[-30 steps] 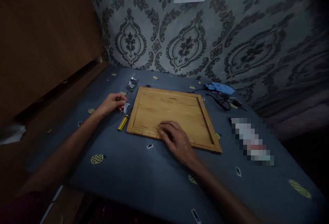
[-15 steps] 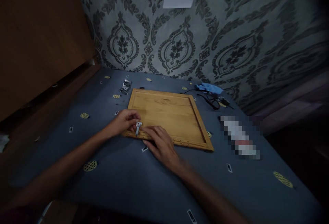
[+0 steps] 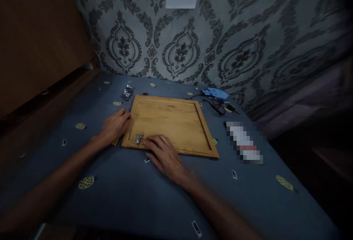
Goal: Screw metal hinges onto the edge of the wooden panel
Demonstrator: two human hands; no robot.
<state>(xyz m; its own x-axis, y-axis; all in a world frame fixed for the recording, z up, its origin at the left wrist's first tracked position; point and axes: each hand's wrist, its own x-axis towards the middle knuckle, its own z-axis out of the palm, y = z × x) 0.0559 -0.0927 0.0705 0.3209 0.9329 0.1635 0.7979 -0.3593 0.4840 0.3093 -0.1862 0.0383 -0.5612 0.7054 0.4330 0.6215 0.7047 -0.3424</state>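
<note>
Here in the head view, the two hands are apart at the near-left corner of a flat, framed panel of honey-coloured wood (image 3: 168, 122), which lies on a dark blue tablecloth with yellow pineapples (image 3: 124, 196). The left hand (image 3: 115, 125) is just off the panel's left side, fingers curled downward; whether they grip anything, I can't tell. Below it peeks a mostly hidden yellow screwdriver handle (image 3: 115, 142). And the right hand (image 3: 164, 157), loosely spread, has its fingertips on the near rail and its thumb by the front edge. Just beside those fingertips sits a small silvery metal hinge (image 3: 139, 139), on the rail near the left corner. Beyond the panel's far-left corner, a cluster of shiny metal pieces (image 3: 127, 93); off the far-right corner, a crumpled bright-blue cloth (image 3: 215, 93) and dark-framed glasses (image 3: 216, 107).
</note>
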